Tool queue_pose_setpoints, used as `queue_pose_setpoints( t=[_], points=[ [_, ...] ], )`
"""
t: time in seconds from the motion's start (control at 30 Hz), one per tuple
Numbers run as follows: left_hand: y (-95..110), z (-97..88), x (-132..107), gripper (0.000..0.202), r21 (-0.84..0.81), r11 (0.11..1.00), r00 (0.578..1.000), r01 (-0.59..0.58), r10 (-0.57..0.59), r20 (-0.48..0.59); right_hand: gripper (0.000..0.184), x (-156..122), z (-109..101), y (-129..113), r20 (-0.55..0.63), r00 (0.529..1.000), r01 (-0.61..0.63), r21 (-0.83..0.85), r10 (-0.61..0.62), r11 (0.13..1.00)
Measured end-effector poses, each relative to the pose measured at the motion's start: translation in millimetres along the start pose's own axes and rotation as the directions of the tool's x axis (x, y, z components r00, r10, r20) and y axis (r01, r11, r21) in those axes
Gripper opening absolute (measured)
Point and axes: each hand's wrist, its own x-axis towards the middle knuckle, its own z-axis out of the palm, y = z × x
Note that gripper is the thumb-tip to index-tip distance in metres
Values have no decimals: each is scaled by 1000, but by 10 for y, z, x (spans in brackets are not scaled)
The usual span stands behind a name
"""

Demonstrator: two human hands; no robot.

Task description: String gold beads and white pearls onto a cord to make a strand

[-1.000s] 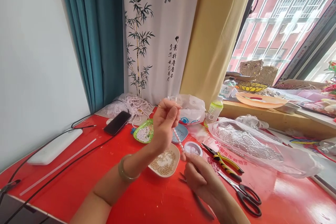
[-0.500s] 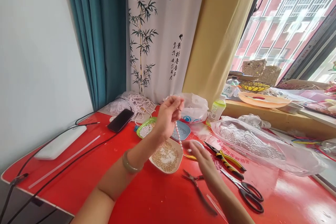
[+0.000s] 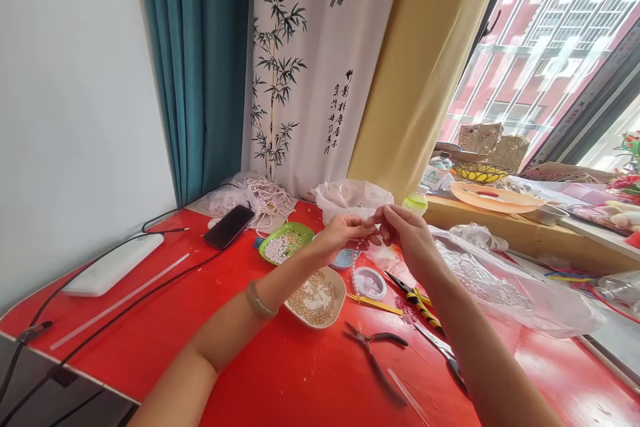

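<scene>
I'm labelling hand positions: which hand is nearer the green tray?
Left. The left hand is just to the right of the green tray; the right hand is farther right, beyond the left hand.

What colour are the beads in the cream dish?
The beads are gold, seen best in the head view.

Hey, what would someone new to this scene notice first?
Probably the bright red table, filling the lower view. Over it, the left hand and right hand come together, a beaded strand hanging below them. Behind hangs a pale cloth with a dark bamboo design, beside the teal curtain.
</scene>
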Motion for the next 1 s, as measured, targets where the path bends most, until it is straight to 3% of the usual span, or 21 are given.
queue_pose_setpoints(
  t=[0.23,0.33,0.4,0.53,0.63,0.73,1.0],
  points=[
    [-115,7,40,21,-76,984,983,160,-151,107,24,204,-122,85,5,998,-61,259,62,964],
    [-135,31,42,18,-236,961,988,147,-130,89,20,231,-177,218,-11,997,-61,356,70,932],
    [-107,30,43,15,-334,938,996,92,-82,44,22,119,-150,387,44,991,-137,381,130,914],
    [17,-29,51,14,-466,885,997,-23,-14,-77,34,-329,38,718,249,918,-381,330,309,864],
    [120,-83,45,20,-520,849,987,-95,14,-158,32,-596,165,751,394,832,-534,380,390,755],
    [212,-108,17,23,-545,825,978,-147,40,-203,31,-673,202,659,430,822,-545,407,373,733],
    [394,-63,-97,25,-564,801,969,-198,75,-234,30,-742,143,581,327,888,-424,318,321,848]
  ],
)
